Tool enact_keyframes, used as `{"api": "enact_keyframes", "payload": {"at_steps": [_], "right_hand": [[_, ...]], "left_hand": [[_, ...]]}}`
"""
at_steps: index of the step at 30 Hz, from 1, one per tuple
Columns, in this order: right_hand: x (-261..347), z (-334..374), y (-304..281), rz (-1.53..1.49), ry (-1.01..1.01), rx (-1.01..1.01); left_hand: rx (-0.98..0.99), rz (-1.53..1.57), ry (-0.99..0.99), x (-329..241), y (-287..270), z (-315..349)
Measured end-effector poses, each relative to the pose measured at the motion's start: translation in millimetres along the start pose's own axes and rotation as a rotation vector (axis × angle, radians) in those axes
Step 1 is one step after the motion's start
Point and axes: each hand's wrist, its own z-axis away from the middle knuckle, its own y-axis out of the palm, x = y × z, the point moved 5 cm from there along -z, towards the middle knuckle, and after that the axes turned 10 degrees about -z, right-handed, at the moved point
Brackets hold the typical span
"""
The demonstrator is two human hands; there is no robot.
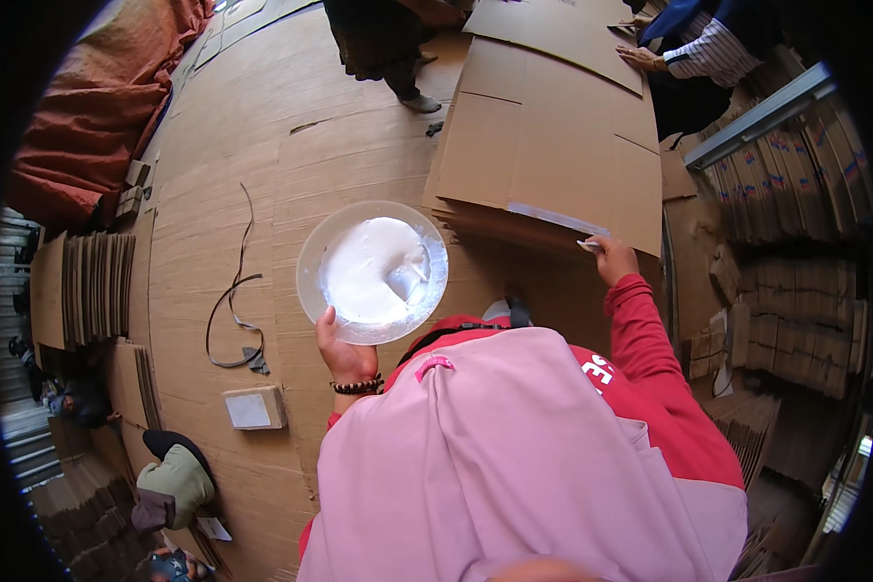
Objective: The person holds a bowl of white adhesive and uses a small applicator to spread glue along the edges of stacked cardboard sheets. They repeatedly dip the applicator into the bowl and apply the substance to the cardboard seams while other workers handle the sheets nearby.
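My left hand (347, 357) grips the clear plate (371, 273) of white paste; my right hand (613, 258) pinches a small applicator (589, 245) against the flattened cardboard box (553, 145).

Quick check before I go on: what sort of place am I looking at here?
Likely a cardboard box workshop. Flattened cardboard sheets are stacked on the floor, folded cartons fill the side, and the left hand holds a bowl of white paste while the right hand spreads it.

Cardboard-covered floor (213, 175) — stacked cartons (795, 194) right.
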Motion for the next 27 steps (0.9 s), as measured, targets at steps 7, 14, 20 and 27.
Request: {"api": "enact_keyframes", "payload": {"at_steps": [7, 14, 20, 27], "right_hand": [[62, -7, 25, 0.182, -0.227, -0.107], [112, -15, 44, -0.102, -0.307, -0.018], [138, -25, 71, 0.092, -0.426, 0.185], [74, -17, 68, -0.510, -0.196, 0.296]], "left_hand": [[0.040, -0.017, -0.071, -1, 2, -4], [0.065, 0.035, 0.008, -1, 5, -2], [0.043, 0.078, 0.014, -5, 10, 6], [0.017, 0.137, 0.117, 0, 10, 15]]}}
